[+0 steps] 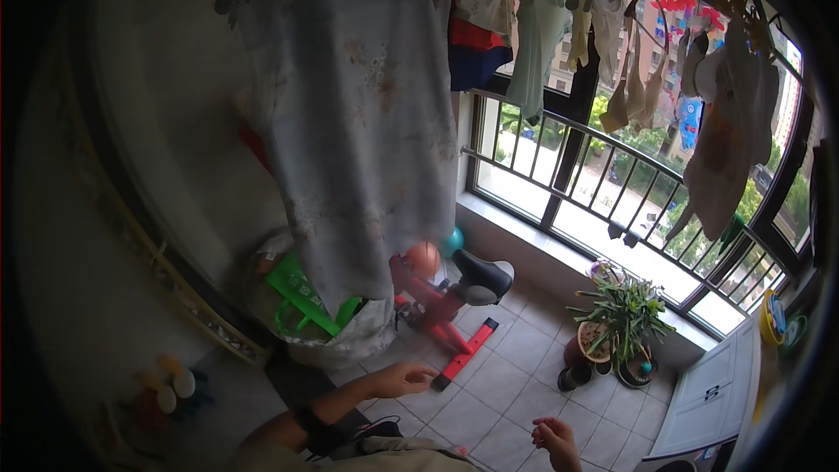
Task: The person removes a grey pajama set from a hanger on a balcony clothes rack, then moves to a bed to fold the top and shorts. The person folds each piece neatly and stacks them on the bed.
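My left hand (402,379) reaches out over the tiled floor, fingers stretched forward and holding nothing. A dark band circles that wrist. Nearest to it is the red foot bar (467,353) of an exercise bike, whose black seat (483,278) stands beyond. Lower on the right, my right hand (556,443) hangs over the tiles with its fingers loosely bent and apart, nothing in them. A large grey patterned cloth (358,114) hangs from a hanger ahead and hides part of the bike.
A pale sack (350,343) with a green bag (306,297) stands left of the bike. Potted plants (625,319) stand by the window, near a white cabinet (712,389). Clothes, including a pale green garment (537,44), hang overhead. Slippers (179,385) lie at the lower left.
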